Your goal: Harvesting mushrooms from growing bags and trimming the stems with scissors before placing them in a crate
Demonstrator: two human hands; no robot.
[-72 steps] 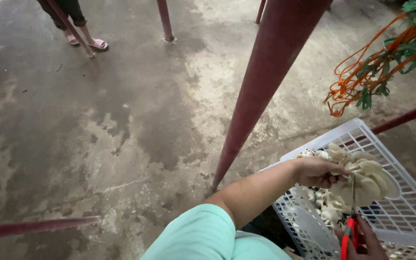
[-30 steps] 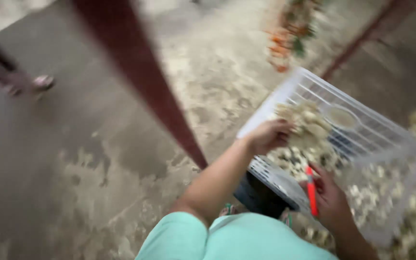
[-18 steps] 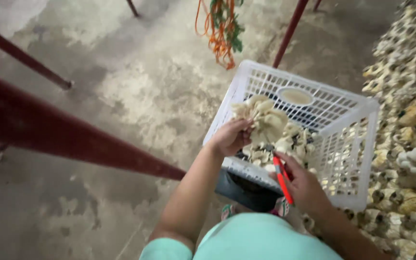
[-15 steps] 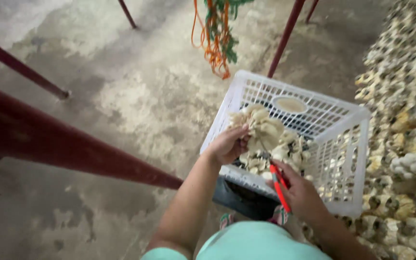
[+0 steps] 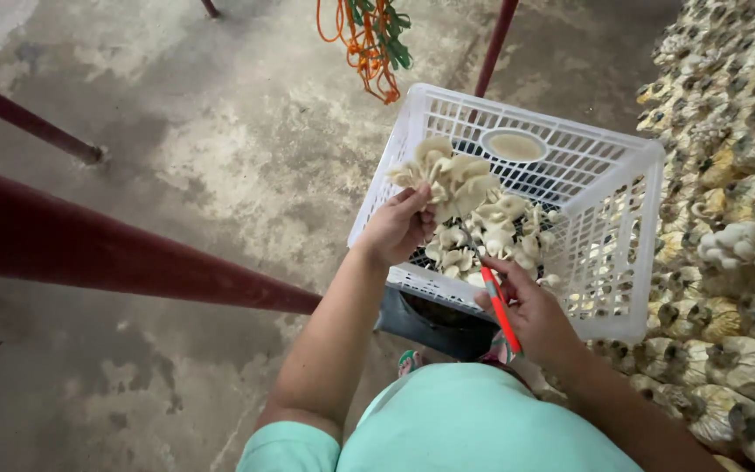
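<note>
Over the white basket (image 5: 631, 210), left hand (image 5: 395, 229) grips mushroom cluster (image 5: 449, 179); right hand (image 5: 530, 310) clasps red-handled cutter (image 5: 502, 308)

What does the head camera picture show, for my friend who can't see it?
A person's left hand holds a pale mushroom cluster over a white plastic basket with more mushrooms inside, while the right hand grips a red-handled tool. Stacked mushroom bags stand to the right, and dark red poles cross a stained concrete floor.

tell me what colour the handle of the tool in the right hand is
Red-orange handle, clearest in the head view.
</note>
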